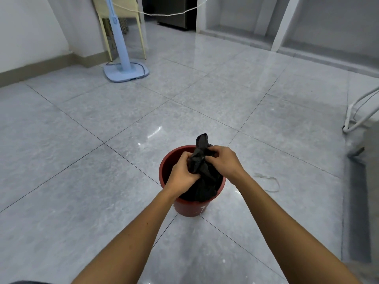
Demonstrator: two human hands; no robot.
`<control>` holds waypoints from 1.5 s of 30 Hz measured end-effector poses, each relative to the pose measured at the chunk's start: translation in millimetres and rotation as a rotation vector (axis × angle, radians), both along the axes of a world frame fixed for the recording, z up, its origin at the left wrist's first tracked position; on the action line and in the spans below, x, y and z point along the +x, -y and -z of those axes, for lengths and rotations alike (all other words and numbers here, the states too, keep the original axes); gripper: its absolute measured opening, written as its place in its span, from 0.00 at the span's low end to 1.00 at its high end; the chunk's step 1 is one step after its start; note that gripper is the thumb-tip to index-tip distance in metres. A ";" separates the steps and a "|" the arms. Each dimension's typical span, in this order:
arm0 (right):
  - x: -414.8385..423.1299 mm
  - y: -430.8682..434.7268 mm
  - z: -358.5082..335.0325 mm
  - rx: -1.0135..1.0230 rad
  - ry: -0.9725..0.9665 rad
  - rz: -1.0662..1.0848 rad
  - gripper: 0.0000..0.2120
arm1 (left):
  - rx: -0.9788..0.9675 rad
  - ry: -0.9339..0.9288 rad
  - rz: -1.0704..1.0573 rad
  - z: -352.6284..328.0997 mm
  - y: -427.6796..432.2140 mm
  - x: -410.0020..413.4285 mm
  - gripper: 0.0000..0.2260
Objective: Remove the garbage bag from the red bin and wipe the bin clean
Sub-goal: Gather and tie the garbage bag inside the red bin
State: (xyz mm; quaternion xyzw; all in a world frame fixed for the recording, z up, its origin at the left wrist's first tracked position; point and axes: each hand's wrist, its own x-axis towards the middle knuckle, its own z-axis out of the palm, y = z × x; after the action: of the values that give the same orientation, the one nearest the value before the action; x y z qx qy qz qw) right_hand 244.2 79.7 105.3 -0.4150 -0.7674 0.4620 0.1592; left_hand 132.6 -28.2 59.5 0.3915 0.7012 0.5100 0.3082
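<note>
Head view looks down on both hands meeting over the bin (189, 210), which stands upright on the floor (102, 160), near and a little right of centre. The left hand (181, 172) and right hand (224, 160) each have their fingers curled tight round the gathered neck of the bag (205, 181), one from either side, the left slightly lower and nearer, the right higher and farther. The bag's bulk hangs straight below the grip, down inside the bin, and a short twisted tail pokes up past the knuckles on the far side; so its long axis runs about upright, in line with the bin's mouth. Neither hand touches the bin. By my reckoning the neck is being bunched or tied, and the lift to come must go straight up; with no hand on the rim, the bin may ride up with the bag. The floor is glossy grey tile with dark joints, likely slippery under the bin. A thin loop (270, 183) lies on the tiles just right of the bin. Far left stands a blue pole (123, 48) on a flat base before a pale chair (123, 13); a white rack (356, 113) shows at the right edge.
</note>
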 end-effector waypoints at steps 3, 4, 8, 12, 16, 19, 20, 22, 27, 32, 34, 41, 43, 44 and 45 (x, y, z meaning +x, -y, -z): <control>1.8 -6.4 0.1 0.030 0.051 -0.039 0.15 | -0.001 0.121 0.066 4.1 7.8 -6.2 0.19; 3.1 -7.0 -0.4 0.020 0.057 -0.061 0.15 | 0.004 0.110 0.030 4.0 8.5 -8.7 0.18; 9.5 -1.3 -0.7 -0.141 -0.032 -0.274 0.13 | -0.019 -0.057 -0.164 -5.1 -0.6 -12.0 0.17; 8.5 -3.0 2.8 0.132 0.112 -0.407 0.24 | -0.001 -0.169 -0.217 -7.2 -16.9 -7.5 0.18; -2.2 -10.3 14.2 0.246 0.117 -0.243 0.12 | 0.013 -0.251 -0.209 -5.2 -21.5 -7.5 0.17; -10.5 -16.1 13.3 0.148 0.110 -0.196 0.12 | 0.129 -0.408 -0.129 -1.7 -8.9 -7.9 0.11; -13.2 -20.2 13.3 0.120 0.125 -0.199 0.12 | 0.164 -0.493 -0.044 0.7 -2.2 -8.8 0.14; -16.2 -26.2 14.6 0.060 0.147 -0.220 0.08 | 0.146 -0.661 0.179 5.1 9.2 -14.5 0.30; -14.9 -32.3 18.2 -0.136 0.085 -0.277 0.09 | -0.126 -1.034 0.351 4.8 -4.5 -27.4 0.38; 0.2 -36.7 16.5 -0.083 0.148 -0.193 0.10 | -0.171 -1.075 0.319 3.0 -25.8 -29.7 0.11; 7.1 -39.4 14.6 0.052 0.147 -0.237 0.18 | -0.215 -1.087 0.279 4.1 -28.3 -33.6 0.04; -1.3 -38.8 14.7 0.371 0.367 -0.549 0.21 | -0.335 -0.409 0.351 2.9 -31.4 -41.1 0.10; -6.8 -35.8 25.4 0.291 0.303 -0.398 0.11 | -0.225 -0.247 0.166 4.0 -24.0 -36.0 0.14; -8.6 -34.3 29.7 0.247 0.267 -0.337 0.08 | -0.129 -0.218 -0.022 7.6 -18.7 -30.2 0.14; -9.7 -32.5 32.9 0.204 0.233 -0.276 0.06 | -0.042 -0.234 -0.228 13.4 -12.4 -22.4 0.14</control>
State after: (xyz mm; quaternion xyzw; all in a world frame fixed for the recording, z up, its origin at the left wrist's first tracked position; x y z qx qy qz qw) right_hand 234.5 112.2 72.4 -0.3384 -0.8729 0.3484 0.0459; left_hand 110.2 -15.9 46.1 0.3595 0.7827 0.4779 0.1724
